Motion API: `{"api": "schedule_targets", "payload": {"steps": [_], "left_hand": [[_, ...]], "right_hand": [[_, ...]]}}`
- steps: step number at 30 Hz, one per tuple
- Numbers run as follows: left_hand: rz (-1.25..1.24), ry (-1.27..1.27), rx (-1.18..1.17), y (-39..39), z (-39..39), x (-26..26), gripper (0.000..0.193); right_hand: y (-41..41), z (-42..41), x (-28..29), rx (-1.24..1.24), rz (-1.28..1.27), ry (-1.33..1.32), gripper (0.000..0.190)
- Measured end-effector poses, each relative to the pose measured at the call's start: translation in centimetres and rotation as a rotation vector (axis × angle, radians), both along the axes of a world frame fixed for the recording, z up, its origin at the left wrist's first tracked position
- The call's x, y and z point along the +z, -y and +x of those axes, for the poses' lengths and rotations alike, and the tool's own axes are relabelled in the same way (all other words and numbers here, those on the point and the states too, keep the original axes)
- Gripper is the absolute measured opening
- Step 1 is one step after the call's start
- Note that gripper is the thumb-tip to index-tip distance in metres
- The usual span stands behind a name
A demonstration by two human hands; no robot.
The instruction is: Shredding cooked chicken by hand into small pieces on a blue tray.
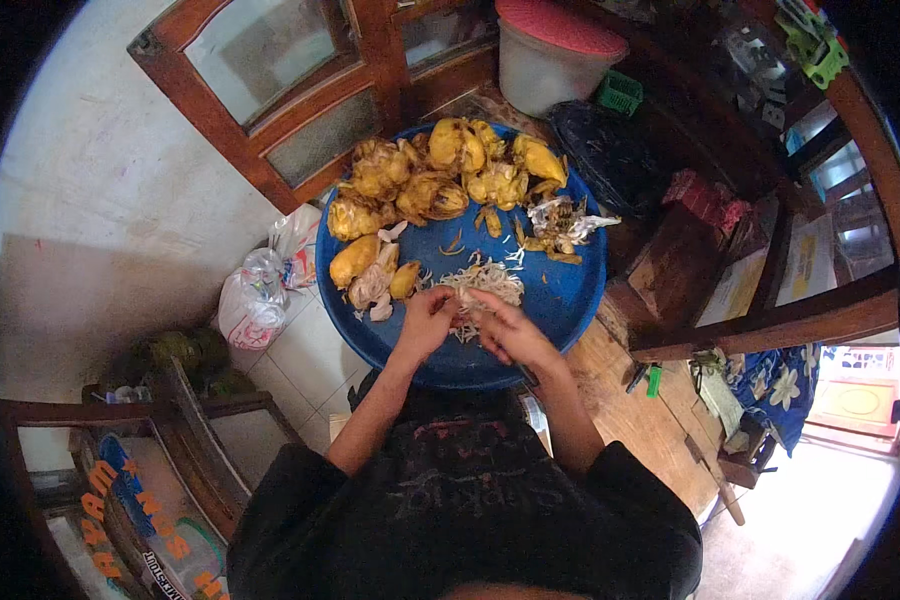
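Observation:
A round blue plastic tray (pixel 412 360) lies in front of me. My left hand (pixel 429 319) is over its near half, fingertips pinched on a small pale piece of meat (pixel 461 295). My right hand (pixel 514 328) is close beside it, slightly blurred, its thumb and forefinger reaching toward that piece; whether they grip it I cannot tell. Shredded chicken meat (pixel 499 279) is heaped under and beyond both hands. Several yellow-brown cooked chicken pieces (pixel 431 196) line the far rim. Peeled meat (pixel 375 277) lies at the left, and picked bones with skin (pixel 562 225) at the right.
A wooden glass-paned door (pixel 277 142) stands behind the tray at the left. Beyond the tray is a whitish bucket with a pink cover (pixel 555 64), next to a black plastic bag (pixel 607 157). Filled plastic bags (pixel 255 300) sit on floor tiles. A wooden tabletop (pixel 637 420) extends right.

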State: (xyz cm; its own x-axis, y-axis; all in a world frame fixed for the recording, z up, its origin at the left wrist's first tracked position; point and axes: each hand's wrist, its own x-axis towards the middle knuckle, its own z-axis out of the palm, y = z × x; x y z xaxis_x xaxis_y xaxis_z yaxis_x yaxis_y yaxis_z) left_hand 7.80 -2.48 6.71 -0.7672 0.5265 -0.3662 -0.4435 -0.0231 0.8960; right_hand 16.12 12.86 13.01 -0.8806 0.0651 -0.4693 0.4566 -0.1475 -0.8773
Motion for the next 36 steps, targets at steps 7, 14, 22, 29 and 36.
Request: {"api": "schedule_targets", "payload": {"steps": [7, 14, 22, 29, 36], "left_hand": [[0.084, 0.059, 0.086, 0.7, -0.4, -0.3, 0.014], [-0.411, -0.601, -0.35, 1.4, -1.3, 2.1, 0.016], [-0.578, -1.233, -0.133, 2.2, -2.5, 2.7, 0.031], [-0.218, -0.505, -0.236, 1.2, -2.1, 2.7, 0.032], [-0.265, -0.472, -0.332, 1.3, -0.9, 2.8, 0.043]], "right_hand": [[-2.6, 0.3, -1.9, -0.15, 0.311, -0.042, 0.034], [-2.6, 1.3, -2.6, -0.213, 0.221, 0.114, 0.044], [-2.7, 2.8, -0.9, 0.007, 0.793, 0.065, 0.057], [-1.8, 2.0, -0.3, 0.133, 1.037, 0.002, 0.052], [0.2, 1.8, -1.9, 0.219, 0.866, -0.138, 0.052]]}}
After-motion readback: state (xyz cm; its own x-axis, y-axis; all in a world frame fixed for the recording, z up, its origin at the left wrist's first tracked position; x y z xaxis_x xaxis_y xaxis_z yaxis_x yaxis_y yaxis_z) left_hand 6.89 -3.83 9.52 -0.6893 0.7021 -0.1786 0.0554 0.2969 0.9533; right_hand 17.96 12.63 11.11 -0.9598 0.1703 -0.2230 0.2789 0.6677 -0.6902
